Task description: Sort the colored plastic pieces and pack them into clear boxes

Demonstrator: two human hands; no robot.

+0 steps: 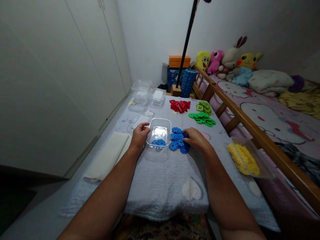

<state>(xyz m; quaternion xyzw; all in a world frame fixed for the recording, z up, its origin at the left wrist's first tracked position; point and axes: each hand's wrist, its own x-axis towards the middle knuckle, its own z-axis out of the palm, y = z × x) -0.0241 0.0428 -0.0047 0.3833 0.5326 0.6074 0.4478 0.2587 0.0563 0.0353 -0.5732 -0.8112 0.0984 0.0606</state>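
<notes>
My left hand grips the left rim of a clear plastic box standing on a pale blue quilt. A few blue snowflake pieces lie inside the box. Just to its right sits a pile of blue pieces. My right hand rests on that pile's right side, fingers curled down over some of the pieces.
Farther back lie a red pile, a light green pile and a darker green pile. Empty clear boxes stand at the back left. A clear box of yellow pieces sits right, by the wooden bed rail. A folded white cloth lies left.
</notes>
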